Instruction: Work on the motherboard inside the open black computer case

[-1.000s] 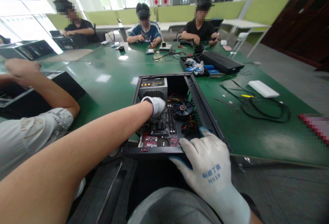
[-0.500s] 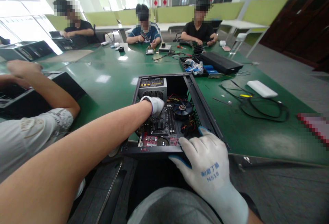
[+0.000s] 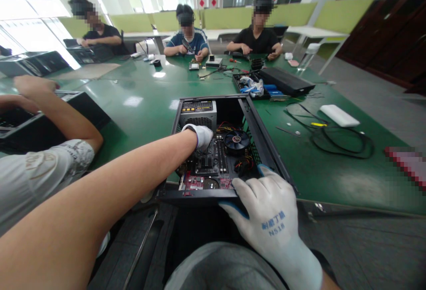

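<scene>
Change: almost nothing has moved since a second ago; both gloved hands keep their places on the case (image 3: pixel 262 137), and the neighbour's arm (image 3: pixel 66 119) on the left has shifted slightly.
Table (image 3: pixel 140 103): green; the open black case lies at its near edge.
Case: lid off, showing the power supply (image 3: pixel 197 111), board (image 3: pixel 209 163) and fan (image 3: pixel 236 140).
Right hand (image 3: pixel 266 205): fingers curled over the case's near rim, gripping it.
Left hand (image 3: pixel 199 135): reaches inside beside the power supply; whether it holds anything I cannot tell.
</scene>
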